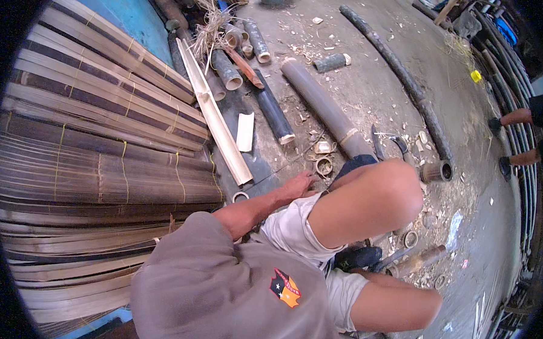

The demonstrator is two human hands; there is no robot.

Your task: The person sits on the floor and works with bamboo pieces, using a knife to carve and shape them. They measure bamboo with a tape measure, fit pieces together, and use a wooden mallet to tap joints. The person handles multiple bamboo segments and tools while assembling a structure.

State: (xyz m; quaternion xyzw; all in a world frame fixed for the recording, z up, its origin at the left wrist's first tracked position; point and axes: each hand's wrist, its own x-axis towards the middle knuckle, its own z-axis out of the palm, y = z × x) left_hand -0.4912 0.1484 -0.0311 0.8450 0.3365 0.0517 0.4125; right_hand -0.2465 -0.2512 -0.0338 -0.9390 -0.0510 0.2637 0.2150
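Note:
My left arm reaches forward past my bent knee, and my left hand (300, 184) is low beside my thigh. Its visible fingers look loosely stretched out and apart, with nothing seen in them; the thigh and shorts partly hide the fingertips. Just ahead of it lies a short bamboo ring (324, 166), with a small pale packet (323, 147) beyond. A thick bamboo pole (323, 102) runs away from my knee. A curved blade (400, 142) rests on the floor right of that pole. Another bamboo ring (240, 197) sits beside my left forearm. My right hand is out of view.
Stacked tied bamboo-slat blinds (102, 168) fill the left side. A split bamboo length (216, 115) and a dark bamboo tube (273, 112) lie ahead. A long dark pole (403, 75) crosses the shaving-strewn floor. Another person's legs (518, 138) are at the far right.

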